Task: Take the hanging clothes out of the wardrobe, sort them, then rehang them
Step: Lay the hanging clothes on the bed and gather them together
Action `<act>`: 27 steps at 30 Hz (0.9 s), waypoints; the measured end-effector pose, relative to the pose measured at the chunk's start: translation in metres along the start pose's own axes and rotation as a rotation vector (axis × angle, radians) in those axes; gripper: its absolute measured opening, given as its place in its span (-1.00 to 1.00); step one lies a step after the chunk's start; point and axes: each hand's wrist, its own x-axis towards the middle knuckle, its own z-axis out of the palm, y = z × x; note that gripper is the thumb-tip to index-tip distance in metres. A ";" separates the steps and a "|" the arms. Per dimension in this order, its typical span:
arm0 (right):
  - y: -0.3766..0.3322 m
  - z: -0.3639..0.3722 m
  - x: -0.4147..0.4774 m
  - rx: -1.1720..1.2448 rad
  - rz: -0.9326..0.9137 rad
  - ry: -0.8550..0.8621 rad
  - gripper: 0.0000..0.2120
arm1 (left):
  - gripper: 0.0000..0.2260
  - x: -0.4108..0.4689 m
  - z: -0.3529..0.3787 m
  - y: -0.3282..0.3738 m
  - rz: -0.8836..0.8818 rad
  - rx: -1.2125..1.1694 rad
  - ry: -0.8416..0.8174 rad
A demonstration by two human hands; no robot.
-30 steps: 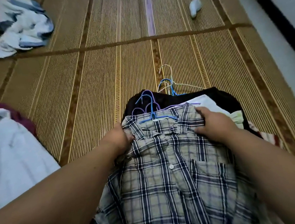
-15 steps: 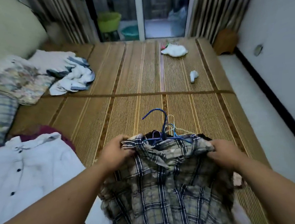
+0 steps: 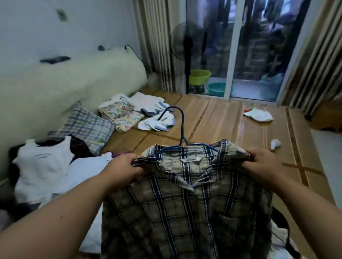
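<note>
1. Woven straw matting [image 3: 216, 121] covers the surface in front of me and runs up to a glass sliding door [image 3: 261, 40] with striped curtains on both sides. The wardrobe is not in view.
2. I hold a beige-and-navy plaid button shirt [image 3: 182, 210] up off the matting, with the collar facing me. It sits on a thin blue wire hanger [image 3: 182, 132], whose hook stands up above the collar.
3. My left hand [image 3: 122, 170] grips the shirt at one shoulder, fingers curled tight into the cloth. My right hand [image 3: 264, 162] grips the other shoulder the same way, so the shirt is stretched between the two.
4. Clothes are clearly out of the wardrobe already. A white sleeveless top [image 3: 42, 166] and a white collared shirt [image 3: 87, 168] lie to my left over something dark. Farther back, a folded floral cloth [image 3: 122, 114] sits just beside a crumpled blue-and-white garment heap [image 3: 157, 122]. Dark clothing [image 3: 284, 222] shows below the plaid shirt at my lower right.
5. I judge that I am in the middle of sorting. The piles look only roughly grouped, and this shirt has not yet been assigned to one.
6. Nothing I can see has been rehung, so I believe the whole rehanging step is left. The plaid shirt is on its hanger and looks ready to go back on a rail.
</note>
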 end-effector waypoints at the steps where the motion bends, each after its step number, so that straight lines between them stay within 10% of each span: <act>1: -0.013 -0.001 0.002 0.021 -0.020 -0.006 -0.85 | -0.93 -0.012 -0.014 -0.006 -0.010 0.024 0.020; 15: -0.194 0.070 0.035 0.236 -0.245 -0.126 -0.97 | -0.93 -0.088 -0.144 -0.150 -0.115 -0.048 0.415; 27: -0.293 0.264 0.093 0.201 -0.052 -0.133 -0.91 | -0.85 -0.004 -0.196 -0.359 -0.167 -0.052 0.193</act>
